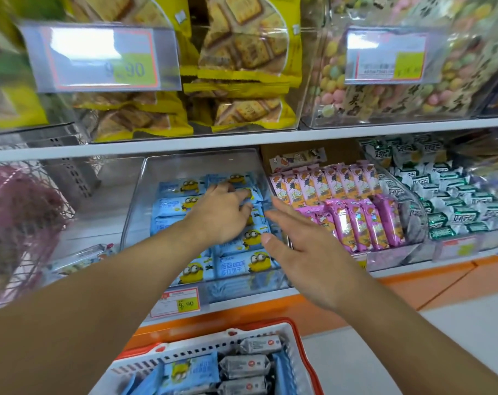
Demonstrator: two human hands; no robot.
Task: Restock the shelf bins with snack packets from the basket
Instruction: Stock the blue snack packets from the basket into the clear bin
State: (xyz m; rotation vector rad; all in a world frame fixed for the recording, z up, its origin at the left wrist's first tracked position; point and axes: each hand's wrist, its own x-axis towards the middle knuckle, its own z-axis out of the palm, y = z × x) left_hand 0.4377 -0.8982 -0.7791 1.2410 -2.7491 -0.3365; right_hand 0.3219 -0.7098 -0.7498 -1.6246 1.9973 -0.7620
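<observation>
Both hands at clear bin (139, 201) of blue snack packets (233, 265).
Left hand (222, 212) rests flat on packets; right hand (307, 252) hovers, fingers straight, empty.

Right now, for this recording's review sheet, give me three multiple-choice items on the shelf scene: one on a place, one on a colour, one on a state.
1. Where is the left hand?
A. in the basket
B. on the blue packets in the clear bin
C. on the upper shelf

2. What colour are the packets in the bin just right of the blue packets?
A. pink
B. red
C. black

3. How is the right hand?
A. fist round a packet
B. open, fingers straight, holding nothing
C. gripping the basket rim

Answers:
1 B: its fingers lie on the blue packets inside the clear bin.
2 A: pink wrappers fill that bin.
3 B: the fingers are stretched out and hold no packet; the basket sits below.
</observation>
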